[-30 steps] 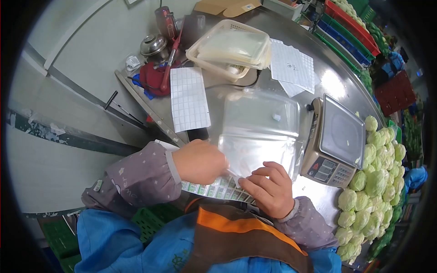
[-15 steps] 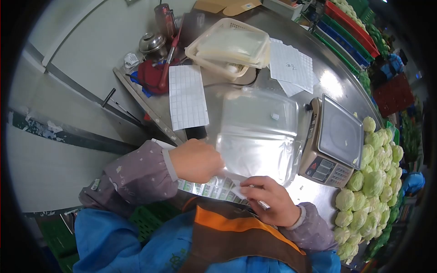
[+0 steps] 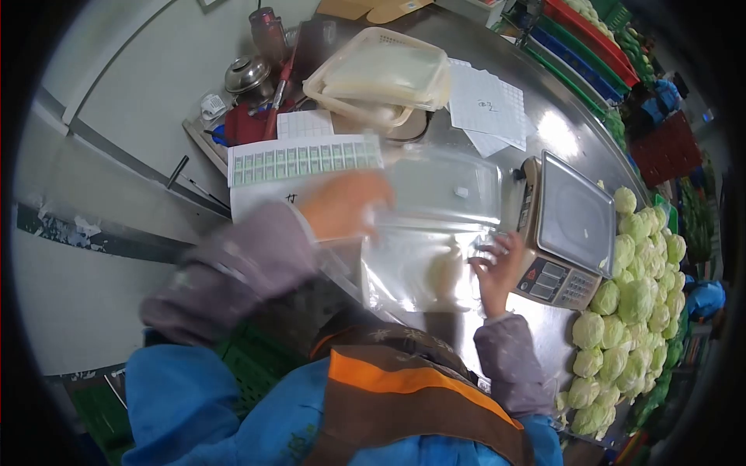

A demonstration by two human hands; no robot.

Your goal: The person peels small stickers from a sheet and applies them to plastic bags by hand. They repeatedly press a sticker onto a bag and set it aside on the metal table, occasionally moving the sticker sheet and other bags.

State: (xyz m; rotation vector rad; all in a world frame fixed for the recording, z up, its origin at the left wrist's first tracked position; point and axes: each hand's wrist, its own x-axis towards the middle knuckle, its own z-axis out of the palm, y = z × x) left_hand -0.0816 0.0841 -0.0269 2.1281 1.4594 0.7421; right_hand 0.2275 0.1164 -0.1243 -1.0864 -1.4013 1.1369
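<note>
Head view: blurred left hand [image 3: 342,203] partly hides sticker sheet [image 3: 303,161].

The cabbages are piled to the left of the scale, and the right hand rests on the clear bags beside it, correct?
Not quite. In the head view the cabbages are piled to the right of the scale, not the left. The right hand does rest on the clear bags beside it.

A sheet of green-and-white labels [image 3: 305,161] is seen left of the grey-topped scale [image 3: 566,229], whose red display panel [image 3: 544,273] faces down. Pale green cabbages [image 3: 633,291] are heaped right of the scale. Behind it lie a cream basket [image 3: 378,78] and white gridded sheets [image 3: 486,105]. Grey-purple dotted sleeves [image 3: 233,272] and an orange-striped brown apron [image 3: 404,396] are worn.
</note>
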